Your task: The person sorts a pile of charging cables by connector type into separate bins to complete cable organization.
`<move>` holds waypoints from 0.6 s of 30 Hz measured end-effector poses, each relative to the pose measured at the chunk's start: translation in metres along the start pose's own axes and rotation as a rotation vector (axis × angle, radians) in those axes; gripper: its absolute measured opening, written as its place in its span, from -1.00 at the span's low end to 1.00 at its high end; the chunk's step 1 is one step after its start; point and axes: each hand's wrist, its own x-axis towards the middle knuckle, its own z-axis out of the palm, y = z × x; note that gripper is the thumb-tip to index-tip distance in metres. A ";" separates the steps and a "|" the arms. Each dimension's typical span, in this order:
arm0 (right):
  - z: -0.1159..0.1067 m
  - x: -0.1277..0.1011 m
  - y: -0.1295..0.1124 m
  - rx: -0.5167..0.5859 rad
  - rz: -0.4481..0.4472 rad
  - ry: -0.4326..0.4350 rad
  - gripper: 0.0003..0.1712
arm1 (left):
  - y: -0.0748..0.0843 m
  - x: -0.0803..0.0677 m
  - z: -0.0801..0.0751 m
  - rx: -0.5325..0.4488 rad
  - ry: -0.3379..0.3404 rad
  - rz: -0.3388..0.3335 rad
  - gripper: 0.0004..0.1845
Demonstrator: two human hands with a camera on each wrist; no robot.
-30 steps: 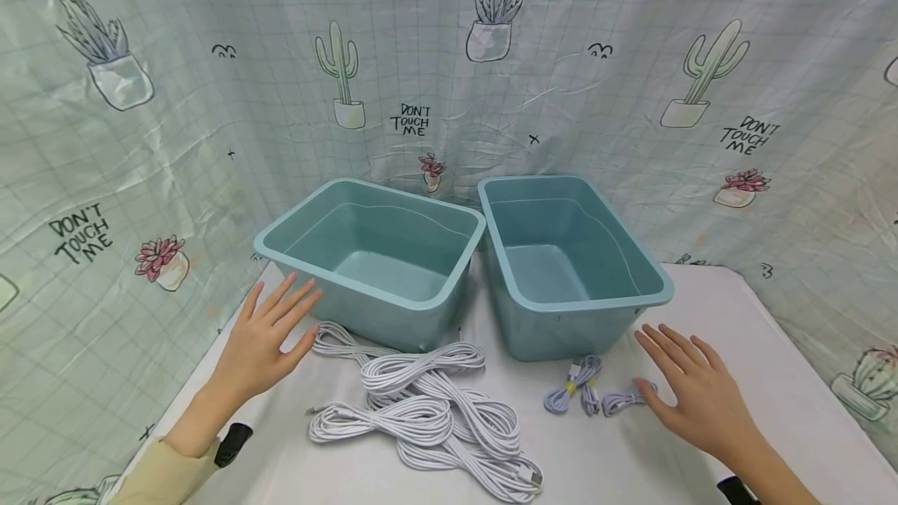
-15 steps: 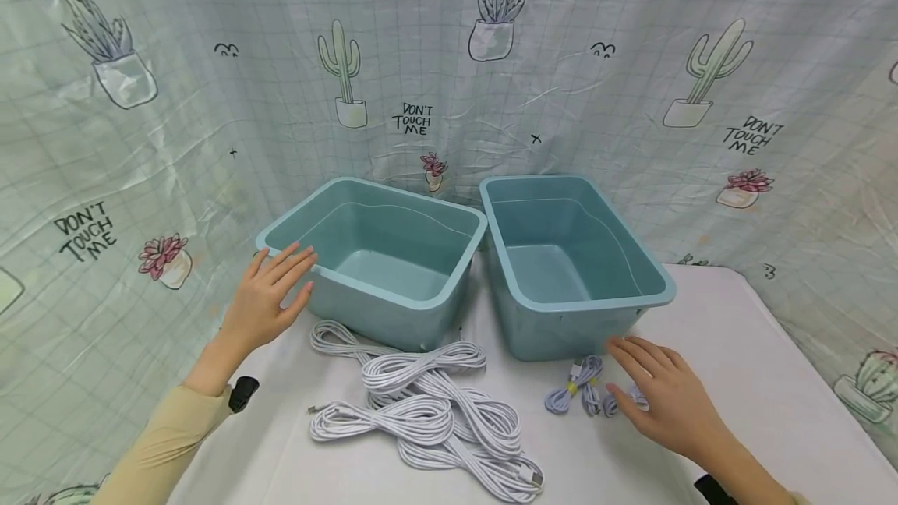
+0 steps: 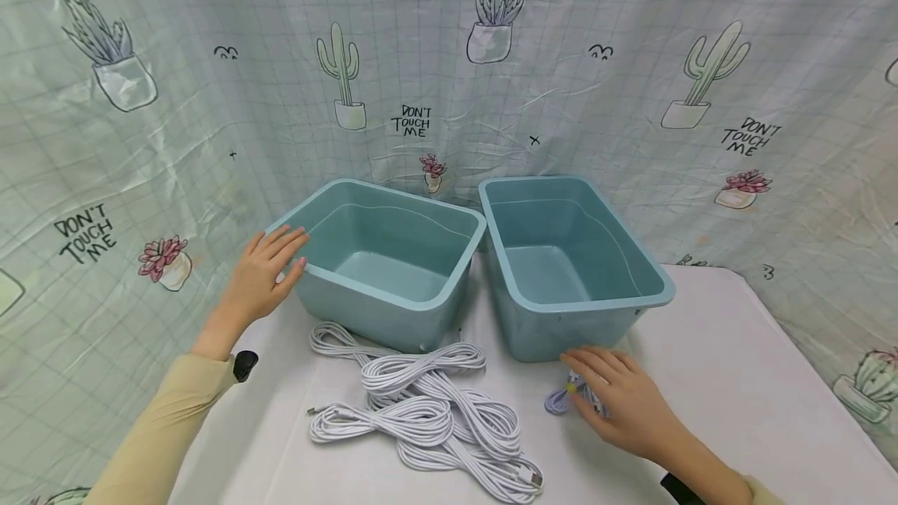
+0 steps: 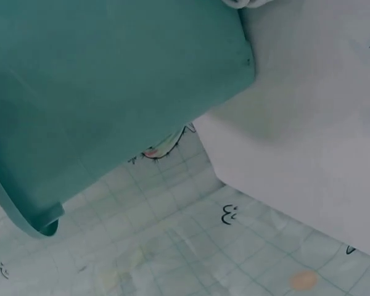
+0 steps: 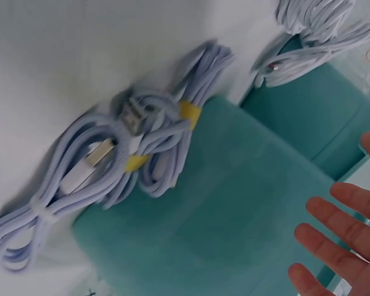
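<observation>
My left hand (image 3: 258, 279) is at the near left corner of the left teal bin (image 3: 382, 293), fingers spread and overlapping its rim. The left wrist view shows that bin's outer wall (image 4: 123, 80) but no fingers. My right hand (image 3: 624, 404) hovers palm down over small bundles of lavender USB cable (image 3: 556, 402), partly covering them in the head view. From the right wrist, the coiled lavender cables (image 5: 80, 179) with yellow and white ties and metal plugs lie beside the right bin, and the fingers (image 5: 339, 231) are extended, holding nothing.
The right teal bin (image 3: 571, 330) stands behind the lavender cables. Several long white cable coils (image 3: 421, 419) lie on the white table (image 3: 715, 349) in front of the left bin. A cactus-print sheet (image 3: 449, 84) hangs behind and at both sides.
My right hand has moved left from beside the lavender cables to over them. My left hand has risen slightly, away from me, onto the left bin's rim area. Bins and cables have stayed put.
</observation>
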 end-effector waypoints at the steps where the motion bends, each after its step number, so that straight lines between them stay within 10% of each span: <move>1: 0.001 0.001 -0.001 0.004 -0.006 -0.002 -0.53 | -0.002 0.001 0.000 0.000 -0.003 -0.006 -0.62; 18: 0.017 0.027 -0.029 0.072 -0.146 -0.008 -0.55 | -0.024 0.015 0.010 -0.011 -0.215 -0.094 -0.49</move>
